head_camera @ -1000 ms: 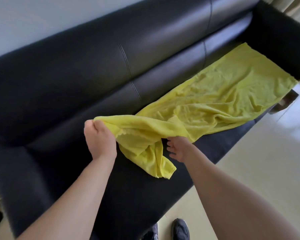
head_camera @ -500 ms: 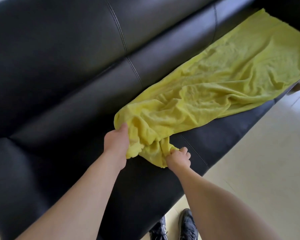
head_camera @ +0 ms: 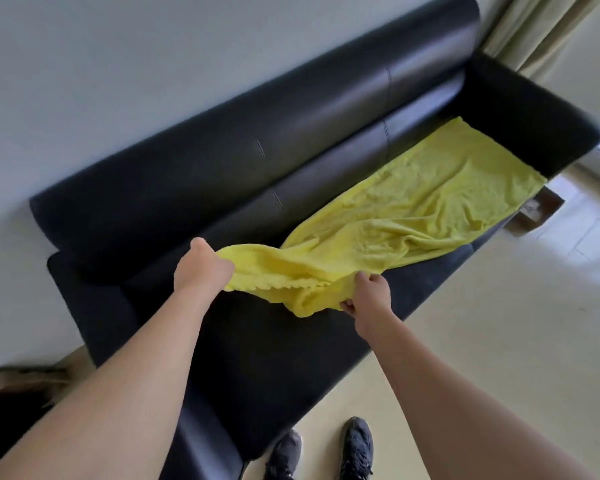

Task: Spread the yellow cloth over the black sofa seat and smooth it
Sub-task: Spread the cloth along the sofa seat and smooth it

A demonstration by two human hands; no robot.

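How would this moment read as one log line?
left hand: grips cloth | right hand: grips cloth | cloth: half spread on sofa, wrinkled

Bright daylight from the right, wide-angle edge warp, slight blur

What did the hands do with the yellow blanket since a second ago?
Both hands lifted the near end of the yellow cloth again after lowering it to the sofa seat. The left hand and right hand kept gripping it. The far end stayed flat.
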